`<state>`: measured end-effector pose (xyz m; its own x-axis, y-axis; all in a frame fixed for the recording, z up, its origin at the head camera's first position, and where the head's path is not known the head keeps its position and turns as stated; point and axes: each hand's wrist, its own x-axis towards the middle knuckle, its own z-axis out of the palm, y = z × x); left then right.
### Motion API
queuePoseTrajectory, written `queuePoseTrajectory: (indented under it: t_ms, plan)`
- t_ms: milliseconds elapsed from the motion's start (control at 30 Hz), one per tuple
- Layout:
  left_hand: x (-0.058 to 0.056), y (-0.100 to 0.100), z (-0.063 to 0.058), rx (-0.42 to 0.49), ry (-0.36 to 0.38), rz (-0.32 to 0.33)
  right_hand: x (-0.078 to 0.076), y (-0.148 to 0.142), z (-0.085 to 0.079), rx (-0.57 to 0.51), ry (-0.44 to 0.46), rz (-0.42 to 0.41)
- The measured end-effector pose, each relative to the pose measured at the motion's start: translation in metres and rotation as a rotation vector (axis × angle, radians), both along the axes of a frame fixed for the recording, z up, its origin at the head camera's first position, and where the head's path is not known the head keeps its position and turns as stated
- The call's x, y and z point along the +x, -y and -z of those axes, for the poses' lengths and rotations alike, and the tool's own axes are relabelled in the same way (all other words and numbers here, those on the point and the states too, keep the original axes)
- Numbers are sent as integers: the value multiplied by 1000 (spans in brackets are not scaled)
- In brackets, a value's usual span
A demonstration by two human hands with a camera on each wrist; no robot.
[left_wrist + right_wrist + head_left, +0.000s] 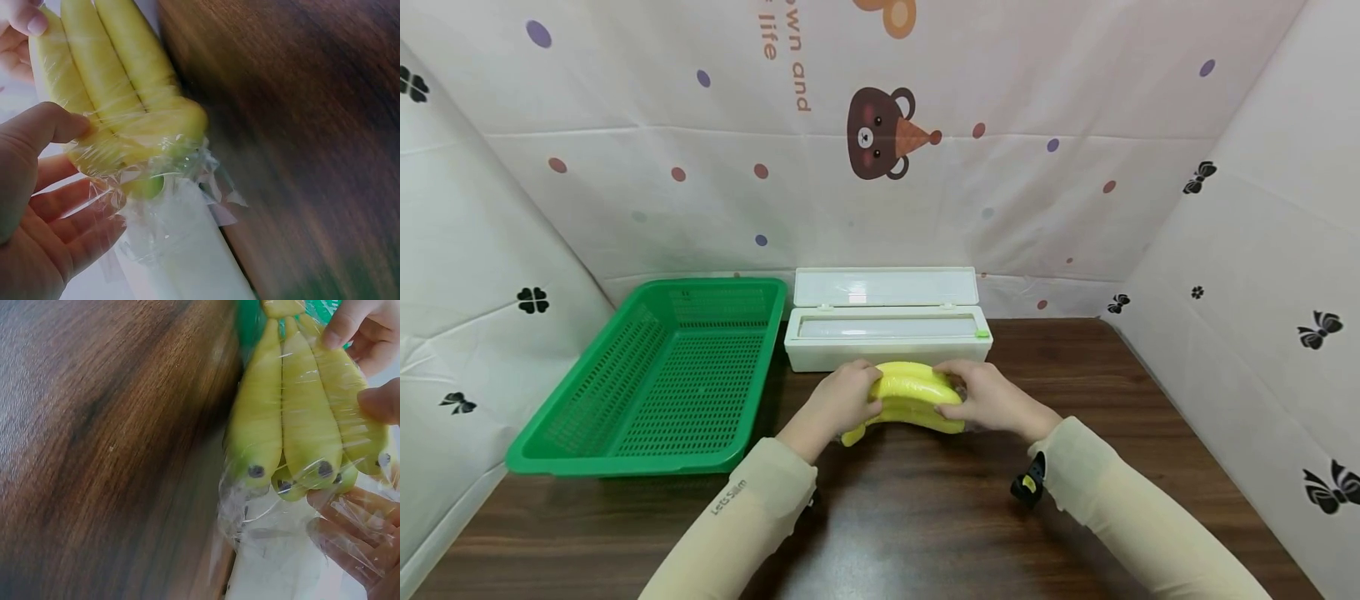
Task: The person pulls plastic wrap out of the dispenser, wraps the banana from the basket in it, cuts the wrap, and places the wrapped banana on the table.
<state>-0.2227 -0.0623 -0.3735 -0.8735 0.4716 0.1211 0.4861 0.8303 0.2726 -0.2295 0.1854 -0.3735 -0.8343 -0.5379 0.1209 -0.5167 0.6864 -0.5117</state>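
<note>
Both hands hold a bunch of yellow bananas (917,393) wrapped in clear cling film (147,234). My left hand (844,402) grips the stem end, its thumb on top and fingers beneath in the left wrist view. The other end, with dark tips, is in my right hand (991,402), thumb on the side of a banana. Loose film (232,515) bunches past both ends, and some lies over the right fingers in the right wrist view. Just behind the bunch stands a long white cling film dispenser (887,357) with its lid (887,287) raised.
A green plastic basket (760,400) with perforated sides stands at the left on the dark wooden table (880,533). A small green slider (982,334) sits on the dispenser's right end. Patterned white sheets (1037,217) close off the back and both sides.
</note>
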Motion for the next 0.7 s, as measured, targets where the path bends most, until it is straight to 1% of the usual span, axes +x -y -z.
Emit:
queuePoseTrajectory:
  t_ms: [233, 433, 500, 700]
  plan:
    - [-6, 2, -5, -22, 85, 19, -4, -1, 0, -7, -7, -28]
    - [-11, 3, -8, -20, 136, 48, -8, -3, -1, -18, 54, -43]
    - [-12, 3, -8, -7, 173, 52, -9, -4, 0, -18, 71, -46]
    - [-15, 3, -11, 22, 295, 30, -14, -6, 1, -42, 132, -54]
